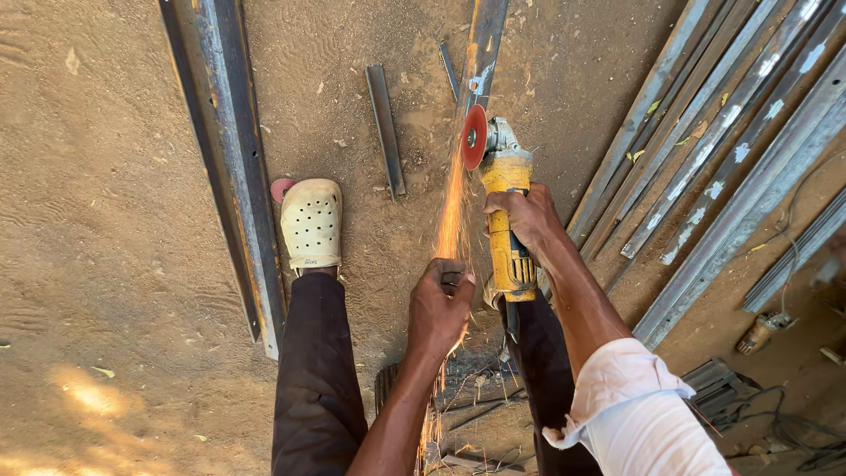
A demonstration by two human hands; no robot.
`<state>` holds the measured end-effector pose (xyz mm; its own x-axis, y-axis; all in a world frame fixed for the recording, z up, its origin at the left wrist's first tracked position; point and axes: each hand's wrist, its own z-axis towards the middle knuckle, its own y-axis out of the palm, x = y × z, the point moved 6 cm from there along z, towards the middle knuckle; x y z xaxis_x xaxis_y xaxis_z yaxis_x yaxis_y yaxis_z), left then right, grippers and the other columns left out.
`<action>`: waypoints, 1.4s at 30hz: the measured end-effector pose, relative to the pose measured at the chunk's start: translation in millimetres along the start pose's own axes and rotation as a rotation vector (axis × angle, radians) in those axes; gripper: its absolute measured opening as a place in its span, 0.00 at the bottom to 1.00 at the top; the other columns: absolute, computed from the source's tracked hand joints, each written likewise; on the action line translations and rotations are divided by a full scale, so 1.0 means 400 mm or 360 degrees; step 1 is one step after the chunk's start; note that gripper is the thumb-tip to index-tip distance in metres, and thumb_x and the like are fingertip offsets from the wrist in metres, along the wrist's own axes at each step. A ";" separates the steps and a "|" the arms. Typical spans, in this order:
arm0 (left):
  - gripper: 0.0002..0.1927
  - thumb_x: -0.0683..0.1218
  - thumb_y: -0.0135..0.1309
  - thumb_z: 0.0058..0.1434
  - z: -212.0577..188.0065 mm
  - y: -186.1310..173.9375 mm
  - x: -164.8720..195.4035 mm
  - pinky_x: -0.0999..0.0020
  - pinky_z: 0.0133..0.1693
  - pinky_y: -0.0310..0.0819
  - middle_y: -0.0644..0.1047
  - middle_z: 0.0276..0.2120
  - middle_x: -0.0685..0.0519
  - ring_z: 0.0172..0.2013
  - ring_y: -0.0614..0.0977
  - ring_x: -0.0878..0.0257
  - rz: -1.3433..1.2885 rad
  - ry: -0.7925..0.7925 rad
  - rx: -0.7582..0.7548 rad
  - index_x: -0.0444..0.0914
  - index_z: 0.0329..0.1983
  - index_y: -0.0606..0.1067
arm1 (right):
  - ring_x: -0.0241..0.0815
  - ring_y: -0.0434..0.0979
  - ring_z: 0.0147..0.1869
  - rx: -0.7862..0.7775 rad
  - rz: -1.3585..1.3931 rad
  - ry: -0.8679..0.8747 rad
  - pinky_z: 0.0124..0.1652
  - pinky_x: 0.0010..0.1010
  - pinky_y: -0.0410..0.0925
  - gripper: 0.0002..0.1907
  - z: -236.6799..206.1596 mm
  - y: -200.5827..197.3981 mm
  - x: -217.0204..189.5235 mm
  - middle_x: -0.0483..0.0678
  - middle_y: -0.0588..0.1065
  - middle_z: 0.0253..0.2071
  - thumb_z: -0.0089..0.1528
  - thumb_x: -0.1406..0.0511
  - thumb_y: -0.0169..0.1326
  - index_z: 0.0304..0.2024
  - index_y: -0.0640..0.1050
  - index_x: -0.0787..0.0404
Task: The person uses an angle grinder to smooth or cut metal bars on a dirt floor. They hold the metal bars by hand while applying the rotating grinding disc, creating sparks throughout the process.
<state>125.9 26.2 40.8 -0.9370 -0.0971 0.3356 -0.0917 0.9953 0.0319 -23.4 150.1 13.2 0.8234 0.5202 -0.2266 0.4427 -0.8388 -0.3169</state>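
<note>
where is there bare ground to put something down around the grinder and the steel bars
The widest bare dirt lies left of the long steel angle bar. A smaller patch sits between the short flat metal strip and the cream perforated clog. Crowded: the stacked grey steel sections at right, and around the yellow angle grinder, where sparks fly.

Yellow angle grinder (508, 229) with red disc (474, 137), orange sparks (452, 211), cream perforated clog (311, 223), dark brown trousers (317, 379), white sleeve (643, 414)
</note>
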 end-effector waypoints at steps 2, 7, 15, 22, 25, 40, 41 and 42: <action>0.15 0.43 0.55 0.61 -0.005 0.002 0.001 0.62 0.41 0.81 0.80 0.40 0.48 0.37 0.83 0.60 0.0001 0.0008 -0.0021 0.34 0.50 0.74 | 0.45 0.79 0.23 -0.0005 0.0020 -0.0010 0.26 0.38 0.74 0.10 -0.002 0.002 -0.001 0.54 0.76 0.24 0.51 0.69 0.58 0.34 0.78 0.68; 0.14 0.44 0.55 0.61 -0.011 -0.003 0.009 0.61 0.40 0.80 0.80 0.39 0.48 0.36 0.82 0.59 0.0007 -0.0050 -0.0020 0.35 0.49 0.74 | 0.44 0.79 0.23 0.0021 -0.0057 0.0008 0.25 0.38 0.73 0.10 -0.006 -0.003 -0.004 0.54 0.76 0.23 0.51 0.67 0.57 0.33 0.78 0.67; 0.15 0.44 0.55 0.62 -0.013 -0.004 0.019 0.62 0.41 0.80 0.80 0.40 0.47 0.38 0.82 0.61 0.0037 0.0028 -0.0007 0.34 0.51 0.73 | 0.43 0.79 0.22 0.0016 0.0000 -0.0013 0.24 0.38 0.74 0.09 -0.002 0.000 -0.011 0.53 0.77 0.23 0.50 0.68 0.58 0.33 0.78 0.66; 0.14 0.44 0.54 0.62 -0.013 0.001 0.012 0.62 0.41 0.80 0.80 0.40 0.47 0.38 0.83 0.60 0.0013 -0.0001 -0.0017 0.34 0.50 0.74 | 0.43 0.79 0.22 0.0007 -0.0071 -0.0059 0.24 0.37 0.74 0.09 -0.001 -0.007 -0.010 0.53 0.77 0.23 0.51 0.67 0.59 0.33 0.79 0.66; 0.14 0.44 0.54 0.62 -0.015 -0.001 0.017 0.63 0.41 0.80 0.80 0.39 0.47 0.37 0.82 0.60 0.0011 0.0019 0.0005 0.34 0.49 0.74 | 0.43 0.79 0.21 0.0005 -0.0019 -0.0033 0.23 0.38 0.73 0.09 0.001 -0.006 -0.011 0.53 0.77 0.23 0.50 0.68 0.59 0.32 0.79 0.66; 0.14 0.44 0.54 0.62 -0.019 -0.001 0.016 0.62 0.43 0.79 0.80 0.40 0.48 0.38 0.83 0.60 -0.0013 0.0035 0.0023 0.34 0.49 0.74 | 0.43 0.78 0.23 0.0003 -0.0038 -0.0023 0.25 0.39 0.72 0.09 -0.001 -0.008 -0.015 0.53 0.76 0.24 0.52 0.68 0.57 0.34 0.77 0.66; 0.14 0.44 0.54 0.61 -0.018 0.002 0.013 0.61 0.42 0.79 0.80 0.40 0.48 0.38 0.83 0.60 -0.0006 0.0023 0.0009 0.34 0.49 0.74 | 0.43 0.78 0.23 -0.0015 0.0032 -0.0047 0.25 0.38 0.74 0.09 0.000 -0.006 -0.016 0.52 0.76 0.24 0.51 0.68 0.58 0.34 0.77 0.67; 0.14 0.43 0.54 0.61 -0.017 0.003 0.011 0.61 0.42 0.80 0.80 0.40 0.47 0.38 0.83 0.59 0.0002 0.0013 -0.0004 0.34 0.50 0.74 | 0.42 0.78 0.23 -0.0035 0.0103 -0.0072 0.25 0.38 0.75 0.09 0.000 -0.002 -0.021 0.52 0.76 0.24 0.51 0.69 0.58 0.33 0.77 0.67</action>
<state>124.1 27.1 48.7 -0.9343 -0.0959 0.3433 -0.0898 0.9954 0.0335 -30.6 146.3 15.3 0.8340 0.4709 -0.2876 0.3970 -0.8741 -0.2800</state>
